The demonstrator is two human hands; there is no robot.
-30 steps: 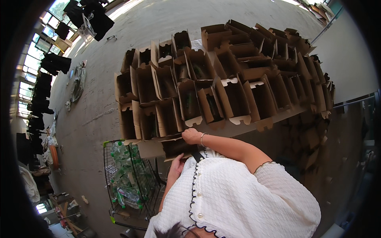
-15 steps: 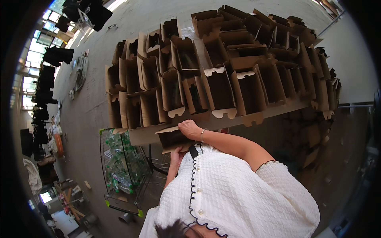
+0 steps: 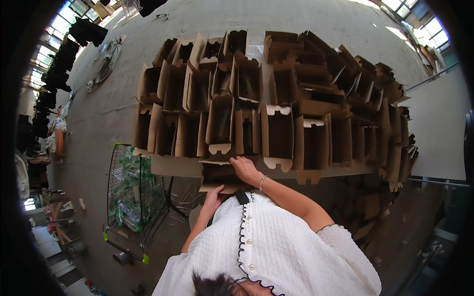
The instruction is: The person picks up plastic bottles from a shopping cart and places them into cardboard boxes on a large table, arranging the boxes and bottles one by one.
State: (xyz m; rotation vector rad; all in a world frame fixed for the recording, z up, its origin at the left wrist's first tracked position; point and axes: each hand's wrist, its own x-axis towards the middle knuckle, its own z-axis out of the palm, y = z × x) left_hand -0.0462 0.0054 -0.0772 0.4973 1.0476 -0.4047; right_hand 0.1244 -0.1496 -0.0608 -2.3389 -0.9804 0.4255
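Observation:
An open brown cardboard box (image 3: 216,173) is held close against my body at the near edge of the table (image 3: 177,166). My right hand (image 3: 247,171) grips its far edge at the right corner, with a bracelet on the wrist. Closed on the box's near edge is my left hand (image 3: 214,197), its fingers partly hidden. Just beyond stand rows of similar open boxes; the nearest are a box with a pale flap (image 3: 219,126) and a narrow box (image 3: 248,132).
A wire cart (image 3: 143,197) packed with green-capped clear bottles stands to the left of the table. More cardboard (image 3: 360,202) lies in shadow below the table on the right. A pale panel (image 3: 439,128) rises at the far right.
The view has turned, so the table and cart sit differently in the picture. Both hands keep hold of the same box, which now sits more level along the table edge.

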